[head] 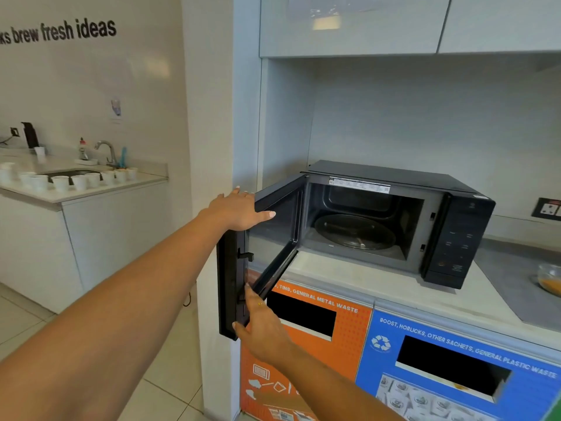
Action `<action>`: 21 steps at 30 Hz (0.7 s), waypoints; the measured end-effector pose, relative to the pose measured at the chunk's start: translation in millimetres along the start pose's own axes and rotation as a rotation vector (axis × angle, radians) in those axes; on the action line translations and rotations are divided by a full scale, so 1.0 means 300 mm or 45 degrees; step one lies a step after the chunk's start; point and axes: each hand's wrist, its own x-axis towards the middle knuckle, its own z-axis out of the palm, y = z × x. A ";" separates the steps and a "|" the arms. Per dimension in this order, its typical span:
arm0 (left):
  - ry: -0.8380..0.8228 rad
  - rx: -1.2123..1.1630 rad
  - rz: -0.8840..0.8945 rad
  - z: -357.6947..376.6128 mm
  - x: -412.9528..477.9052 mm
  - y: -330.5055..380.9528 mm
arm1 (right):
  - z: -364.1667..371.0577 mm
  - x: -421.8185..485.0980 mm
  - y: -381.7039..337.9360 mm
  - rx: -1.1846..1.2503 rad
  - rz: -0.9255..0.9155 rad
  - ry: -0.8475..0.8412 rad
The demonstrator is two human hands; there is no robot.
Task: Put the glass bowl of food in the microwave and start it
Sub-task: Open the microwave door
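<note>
The black microwave (455,226) stands on the counter with its door (273,238) swung wide to the left. Inside, the glass turntable (355,232) is bare. My left hand (239,209) grips the top corner of the door's free edge. My right hand (261,323) touches the lower part of that edge, fingers stretched along it. The glass bowl of food (551,279), with orange-yellow contents, sits on the counter at the far right, cut off by the frame edge and well away from both hands.
Below the counter (394,287) are an orange waste bin front (306,344) and a blue one (455,369). A wall socket (548,208) sits behind the bowl. Left, a second counter holds a sink (73,173), a tap (107,150) and several white cups (60,182).
</note>
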 end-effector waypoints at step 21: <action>0.059 -0.016 0.005 0.007 -0.013 -0.008 | 0.006 0.062 -0.053 0.218 0.151 -0.014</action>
